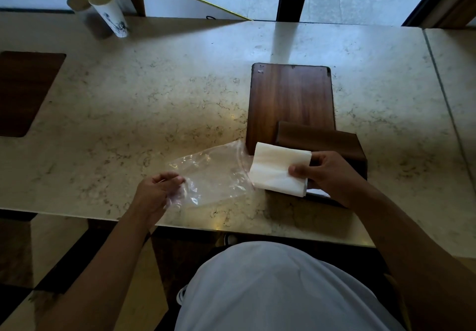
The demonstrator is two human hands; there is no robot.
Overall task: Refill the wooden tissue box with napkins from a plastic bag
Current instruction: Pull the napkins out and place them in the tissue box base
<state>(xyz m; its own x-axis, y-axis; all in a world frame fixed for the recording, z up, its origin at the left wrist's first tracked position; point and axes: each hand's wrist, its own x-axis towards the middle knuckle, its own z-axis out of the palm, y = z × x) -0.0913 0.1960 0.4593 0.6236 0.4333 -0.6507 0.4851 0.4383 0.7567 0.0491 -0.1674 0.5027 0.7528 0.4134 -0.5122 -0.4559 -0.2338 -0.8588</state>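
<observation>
A stack of white napkins [277, 172] is pinched in my right hand [325, 176], just outside the mouth of a clear plastic bag [213, 176]. The bag lies flat and looks empty on the marble table near its front edge. My left hand [157, 194] grips the bag's left end. The dark wooden tissue box [332, 142] stands right behind the napkins and my right hand; its opening is hidden. A flat wooden panel [291, 98], possibly the box's lid, lies just beyond it.
The marble table [154, 93] stretches left and back. Two tall white paper cups [108, 12] stand at the far left corner. A dark wooden mat [23, 91] lies at the left edge. A window wall rises behind.
</observation>
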